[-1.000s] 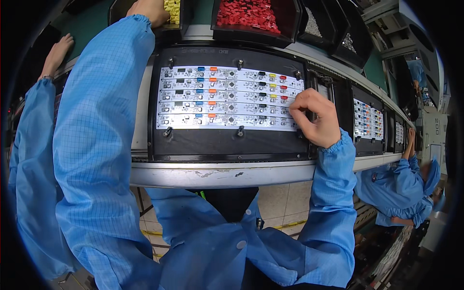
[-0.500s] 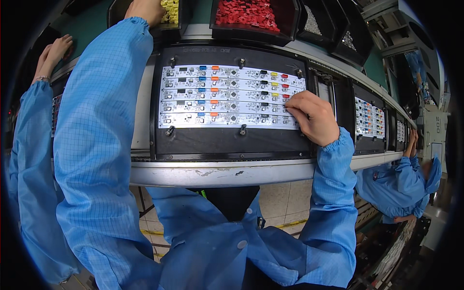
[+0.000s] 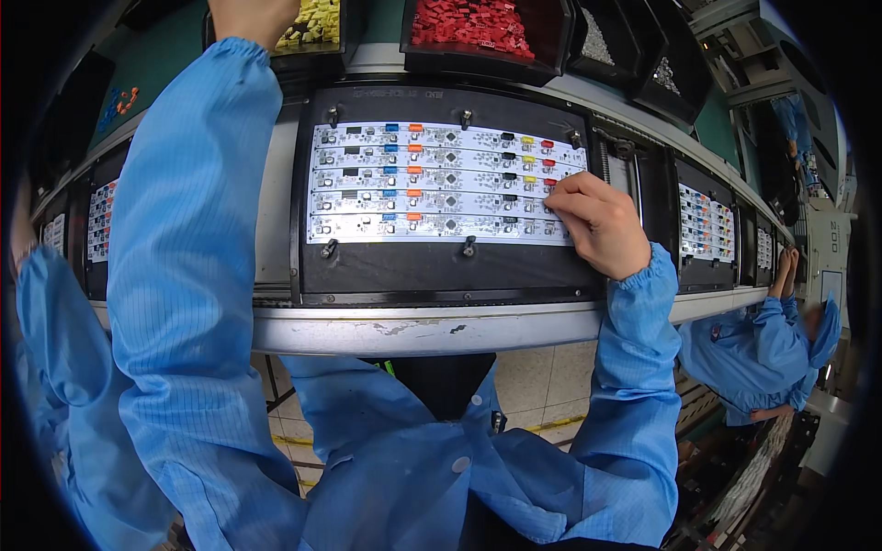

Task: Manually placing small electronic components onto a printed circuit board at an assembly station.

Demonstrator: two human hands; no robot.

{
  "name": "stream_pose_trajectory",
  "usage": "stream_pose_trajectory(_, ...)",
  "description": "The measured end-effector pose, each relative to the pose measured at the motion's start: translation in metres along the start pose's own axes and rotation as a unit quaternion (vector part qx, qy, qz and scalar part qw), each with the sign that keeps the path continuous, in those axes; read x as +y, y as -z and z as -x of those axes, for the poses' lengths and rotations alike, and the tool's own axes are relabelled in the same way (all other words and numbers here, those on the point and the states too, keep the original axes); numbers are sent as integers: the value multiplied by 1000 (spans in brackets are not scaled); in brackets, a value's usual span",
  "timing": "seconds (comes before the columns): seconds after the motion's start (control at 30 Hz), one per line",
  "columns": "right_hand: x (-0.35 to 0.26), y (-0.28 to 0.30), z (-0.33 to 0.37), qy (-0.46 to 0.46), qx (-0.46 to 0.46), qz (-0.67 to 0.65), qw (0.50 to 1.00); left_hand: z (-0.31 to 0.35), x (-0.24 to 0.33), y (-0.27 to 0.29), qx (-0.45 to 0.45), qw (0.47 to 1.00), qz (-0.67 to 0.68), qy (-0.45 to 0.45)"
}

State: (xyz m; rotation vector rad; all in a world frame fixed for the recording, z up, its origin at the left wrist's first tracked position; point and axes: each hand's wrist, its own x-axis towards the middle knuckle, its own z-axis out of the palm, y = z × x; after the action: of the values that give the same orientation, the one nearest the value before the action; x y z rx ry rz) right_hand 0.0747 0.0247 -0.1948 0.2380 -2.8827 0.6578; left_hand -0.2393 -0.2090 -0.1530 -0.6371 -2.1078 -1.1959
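White circuit boards [image 3: 367, 227] lie in rows on a black fixture plate [image 3: 404, 271] in front of me. They carry small blue, orange and black connectors; the three far rows also have yellow and red ones at the right. My right hand [image 3: 602, 225] is closed in a pinch, its fingertips touching the right part of the fourth row from the back. Whatever sits between them is hidden. At the upper left, my left hand [image 3: 254, 16] reaches to a black bin of yellow connectors [image 3: 314, 23]; its fingers are beyond the picture's top edge.
A bin of red connectors [image 3: 473, 28] and bins of pale small parts [image 3: 595, 39] line the back. Metal pins [image 3: 467, 119] stand up around the boards. More loaded fixtures [image 3: 706, 223] sit along the conveyor rail [image 3: 432, 329]. Co-workers in blue [image 3: 758, 363] stand at both sides.
My left hand has shifted left and farther out of the picture. My right hand stays at the fourth row. The left co-worker's hand has drawn back from the green surface.
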Motion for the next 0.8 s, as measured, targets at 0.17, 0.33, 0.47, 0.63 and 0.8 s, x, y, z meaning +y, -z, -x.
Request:
stream_pose_trajectory(0.17, -4, 26, -18, -15, 83, -82, 993, 29, 46, 36, -164, 978, 114, 62)
stream_pose_trajectory(0.33, 8, 32, -106, 86, 186, -26, 978, 99, 132, 32, -462, 806, 316, 193)
stream_pose_trajectory(0.47, 9, 2, -201, 60, 39, 180, 981, 115, 137, 28, -579, 631, 406, 318)
stream_pose_trajectory(0.63, 18, -12, -231, -132, -104, 193, 967, 123, 129, 20, -581, 584, 447, 348)
stream_pose_trajectory(0.8, 30, -11, -231, -133, -53, 182, 973, 127, 125, 17, -589, 564, 458, 354)
